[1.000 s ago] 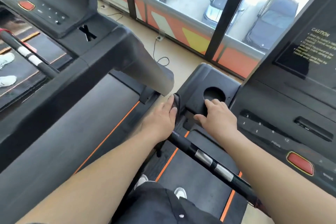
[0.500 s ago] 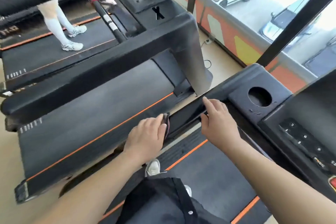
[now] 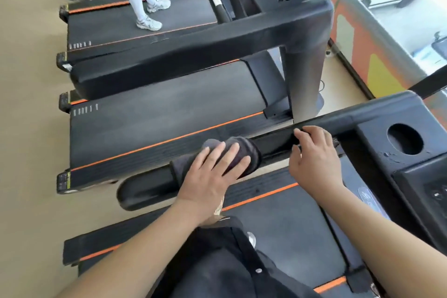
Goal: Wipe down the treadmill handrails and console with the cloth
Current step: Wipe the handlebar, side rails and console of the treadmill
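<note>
A dark grey cloth (image 3: 249,152) is draped over the black left handrail (image 3: 150,187) of my treadmill. My left hand (image 3: 212,176) lies flat on the cloth, fingers spread and straight, pressing it onto the rail. My right hand (image 3: 312,152) sits further up the same handrail toward the console, fingers curled over the rail's top. At the right edge is the console (image 3: 430,176), with a round cup holder (image 3: 405,139) and a few buttons showing.
A neighbouring treadmill (image 3: 157,126) with orange stripes runs parallel on the left, its thick black handrail (image 3: 193,56) above it. A person in white socks and sneakers (image 3: 145,7) stands on a further treadmill. Windows (image 3: 399,19) are at the right, with cars outside.
My view has swung left and down. My left hand slid with the cloth back along the handrail, away from the console, and now lies flat on it. My right hand followed along the rail.
</note>
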Tool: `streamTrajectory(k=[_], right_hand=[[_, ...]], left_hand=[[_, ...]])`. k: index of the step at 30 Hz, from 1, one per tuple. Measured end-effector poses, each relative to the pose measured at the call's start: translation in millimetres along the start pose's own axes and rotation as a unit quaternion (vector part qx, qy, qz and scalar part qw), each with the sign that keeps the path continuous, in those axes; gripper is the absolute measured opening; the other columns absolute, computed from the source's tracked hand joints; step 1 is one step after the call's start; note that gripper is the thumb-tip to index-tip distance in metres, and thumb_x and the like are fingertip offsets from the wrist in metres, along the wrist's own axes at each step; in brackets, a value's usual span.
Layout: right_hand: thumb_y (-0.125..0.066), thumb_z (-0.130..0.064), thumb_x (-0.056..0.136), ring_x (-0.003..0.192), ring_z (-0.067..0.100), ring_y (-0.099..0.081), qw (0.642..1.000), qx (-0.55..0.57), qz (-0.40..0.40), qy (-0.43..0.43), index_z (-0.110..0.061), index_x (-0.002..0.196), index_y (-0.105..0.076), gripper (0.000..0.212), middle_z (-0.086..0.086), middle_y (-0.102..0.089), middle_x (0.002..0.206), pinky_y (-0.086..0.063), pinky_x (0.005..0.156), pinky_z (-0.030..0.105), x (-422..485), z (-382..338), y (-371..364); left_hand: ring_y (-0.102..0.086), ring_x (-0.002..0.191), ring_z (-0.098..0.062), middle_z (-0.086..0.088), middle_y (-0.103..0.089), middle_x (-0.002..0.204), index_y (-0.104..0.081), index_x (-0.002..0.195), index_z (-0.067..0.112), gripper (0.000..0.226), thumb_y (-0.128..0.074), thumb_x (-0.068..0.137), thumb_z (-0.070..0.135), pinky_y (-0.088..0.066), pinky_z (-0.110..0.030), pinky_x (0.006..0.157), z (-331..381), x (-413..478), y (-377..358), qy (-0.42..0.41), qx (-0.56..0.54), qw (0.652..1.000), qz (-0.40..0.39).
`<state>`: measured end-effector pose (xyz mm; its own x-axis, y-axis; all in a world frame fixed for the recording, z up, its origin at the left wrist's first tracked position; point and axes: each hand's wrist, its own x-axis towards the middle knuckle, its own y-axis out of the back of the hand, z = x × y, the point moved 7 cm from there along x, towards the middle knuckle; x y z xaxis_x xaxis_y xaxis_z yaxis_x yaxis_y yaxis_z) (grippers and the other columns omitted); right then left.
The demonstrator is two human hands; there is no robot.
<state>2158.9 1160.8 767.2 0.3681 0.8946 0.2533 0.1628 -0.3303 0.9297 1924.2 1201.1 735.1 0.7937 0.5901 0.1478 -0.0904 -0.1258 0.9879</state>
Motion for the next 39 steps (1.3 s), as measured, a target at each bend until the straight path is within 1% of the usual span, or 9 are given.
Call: streamTrajectory(k=[4, 7, 10, 12, 15, 19, 26, 32, 39], right_hand=[[-0.067, -0.003, 0.086, 0.112, 0.041, -0.052, 1.000, 0.015, 0.009, 0.004, 0.000, 0.119, -0.067, 0.034, 0.017, -0.060, 0.118, -0.051, 0.093, 0.051, 2, 3, 0], [-0.067, -0.005, 0.086, 0.113, 0.041, -0.052, 0.999, 0.030, -0.010, 0.017, 0.000, 0.121, -0.066, 0.035, 0.016, -0.060, 0.120, -0.051, 0.095, 0.052, 2, 5, 2], [-0.063, -0.006, 0.090, 0.120, 0.034, -0.051, 0.997, 0.068, -0.039, 0.018, -0.004, 0.129, -0.063, 0.039, 0.010, -0.060, 0.127, -0.049, 0.100, 0.047, 2, 8, 11], [-0.061, -0.007, 0.091, 0.123, 0.029, -0.051, 0.995, 0.089, -0.040, 0.011, -0.007, 0.132, -0.061, 0.041, 0.006, -0.060, 0.129, -0.048, 0.100, 0.042, 1, 12, 19], [-0.060, -0.011, 0.093, 0.122, 0.024, -0.050, 0.994, 0.100, -0.038, -0.021, -0.012, 0.133, -0.062, 0.040, 0.001, -0.060, 0.128, -0.051, 0.093, 0.040, 0, 26, 31], [-0.057, -0.018, 0.096, 0.124, 0.021, -0.049, 0.992, 0.089, -0.054, -0.075, -0.016, 0.134, -0.061, 0.038, -0.004, -0.057, 0.130, -0.052, 0.090, 0.040, -6, 68, 54], [-0.058, -0.023, 0.095, 0.125, 0.022, -0.050, 0.977, 0.053, -0.044, -0.201, -0.019, 0.125, -0.067, 0.031, -0.004, -0.059, 0.126, -0.052, 0.092, 0.045, -29, 162, 109], [-0.059, -0.029, 0.094, 0.133, 0.018, -0.043, 0.966, 0.011, -0.070, -0.249, -0.022, 0.129, -0.063, 0.036, -0.007, -0.055, 0.134, -0.054, 0.091, 0.043, -22, 206, 120], [-0.063, -0.046, 0.093, 0.145, 0.012, -0.032, 0.952, -0.030, -0.122, -0.281, -0.020, 0.137, -0.059, 0.051, -0.006, -0.044, 0.151, -0.050, 0.104, 0.040, -26, 239, 119]], left_hand=[[-0.053, 0.133, -0.038, -0.015, -0.049, 0.152, -0.044, 0.152, 0.031, 0.059, -0.059, 0.096, 0.042, -0.043, -0.055, 0.109, -43, -32, 4, 0.038, -0.021, 0.999, -0.020], [-0.052, 0.133, -0.040, -0.012, -0.050, 0.151, -0.036, 0.156, 0.042, 0.074, -0.052, 0.089, 0.070, -0.036, -0.063, 0.109, -61, -30, 2, 0.087, 0.001, 0.992, -0.094], [-0.062, 0.117, -0.037, -0.009, -0.050, 0.150, -0.019, 0.158, 0.045, 0.085, -0.037, 0.084, 0.083, -0.051, -0.055, 0.094, -62, -15, -2, 0.110, -0.029, 0.983, -0.143], [-0.065, 0.105, -0.033, -0.005, -0.053, 0.144, -0.015, 0.158, 0.041, 0.085, -0.030, 0.085, 0.082, -0.056, -0.047, 0.080, -47, 2, -3, 0.106, -0.038, 0.982, -0.150], [-0.063, 0.105, -0.032, -0.004, -0.055, 0.140, -0.021, 0.158, 0.032, 0.082, -0.026, 0.089, 0.076, -0.054, -0.045, 0.079, -11, 39, -4, 0.091, -0.039, 0.985, -0.143], [-0.059, 0.115, -0.031, -0.007, -0.050, 0.149, -0.023, 0.159, 0.027, 0.070, -0.022, 0.098, 0.061, -0.050, -0.046, 0.091, 44, 98, -7, 0.062, -0.051, 0.990, -0.116], [-0.025, 0.151, -0.028, 0.000, -0.014, 0.170, 0.003, 0.161, 0.037, 0.061, -0.017, 0.106, 0.054, -0.026, -0.042, 0.120, 122, 198, -17, 0.009, -0.100, 0.985, -0.140], [-0.019, 0.153, -0.028, -0.002, -0.008, 0.171, 0.005, 0.162, 0.037, 0.061, -0.020, 0.107, 0.052, -0.029, -0.041, 0.120, 162, 256, -23, -0.065, -0.112, 0.980, -0.150], [-0.005, 0.157, -0.027, -0.003, 0.001, 0.172, -0.011, 0.164, 0.030, 0.065, 0.002, 0.104, 0.052, -0.017, -0.043, 0.126, 199, 321, -47, -0.152, -0.163, 0.955, -0.198]])
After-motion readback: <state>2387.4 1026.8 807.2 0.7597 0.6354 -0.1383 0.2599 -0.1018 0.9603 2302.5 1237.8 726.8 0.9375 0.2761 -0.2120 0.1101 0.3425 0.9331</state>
